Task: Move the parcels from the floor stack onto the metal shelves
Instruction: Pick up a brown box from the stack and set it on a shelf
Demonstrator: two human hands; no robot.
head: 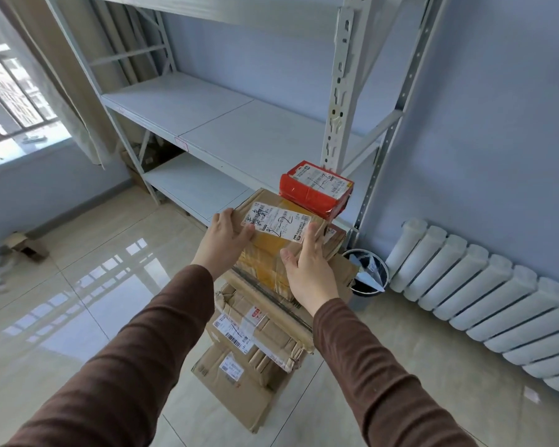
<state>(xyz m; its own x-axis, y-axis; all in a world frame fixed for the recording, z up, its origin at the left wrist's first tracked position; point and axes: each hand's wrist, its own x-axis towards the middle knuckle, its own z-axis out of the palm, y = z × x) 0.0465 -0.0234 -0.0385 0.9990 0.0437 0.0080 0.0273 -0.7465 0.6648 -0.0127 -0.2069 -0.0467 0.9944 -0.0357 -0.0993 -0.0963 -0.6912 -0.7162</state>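
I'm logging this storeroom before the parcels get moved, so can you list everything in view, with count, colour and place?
Metal shelving unit: one, pale grey, against the blue wall; visible shelves bare.
Red parcel: one, red with a white label, at the top of the floor stack, far side.
Top cardboard parcel: one, brown with a white label, between both hands.
Lower cardboard parcels: several, brown, stacked beneath on the tiled floor.
Bin: one, black, right of the stack.
Radiator: one, white, along the right wall.
Window: one, barred, far left, with a beige curtain.
Left hand: on the top parcel's left side.
Right hand: on its right side.
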